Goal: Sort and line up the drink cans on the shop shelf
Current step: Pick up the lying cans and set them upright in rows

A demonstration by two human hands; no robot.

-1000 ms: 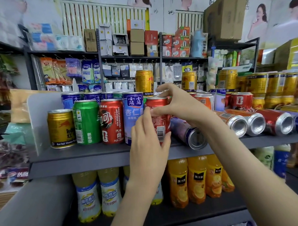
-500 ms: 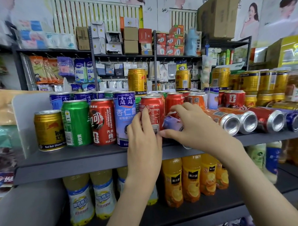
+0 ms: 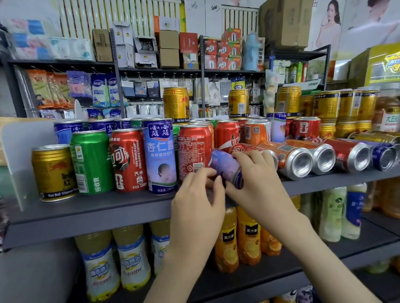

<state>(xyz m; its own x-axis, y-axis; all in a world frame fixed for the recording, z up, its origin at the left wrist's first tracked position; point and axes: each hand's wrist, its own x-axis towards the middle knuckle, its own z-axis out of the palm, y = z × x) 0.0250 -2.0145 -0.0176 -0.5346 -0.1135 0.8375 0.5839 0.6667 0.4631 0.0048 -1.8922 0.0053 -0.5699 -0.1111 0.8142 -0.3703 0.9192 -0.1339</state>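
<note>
A purple can (image 3: 225,165) lies on its side at the front of the grey shelf (image 3: 101,208). My right hand (image 3: 254,183) grips it over its top and near end. My left hand (image 3: 199,196) holds its near end from the left with curled fingers. To the left, an upright front row runs gold can (image 3: 53,172), green can (image 3: 91,162), red cola can (image 3: 129,159), tall blue can (image 3: 159,155), red can (image 3: 194,149). To the right, several cans (image 3: 294,162) lie on their sides with their silver bases facing me.
More upright cans stand behind the row, with gold cans (image 3: 349,105) stacked at the right. A white divider (image 3: 20,153) closes the shelf's left end. Juice bottles (image 3: 245,240) fill the shelf below. Further racks of goods stand behind.
My right hand left the upright red can and came down onto the lying purple can. My left hand dropped from the red can to the purple can's near end.
</note>
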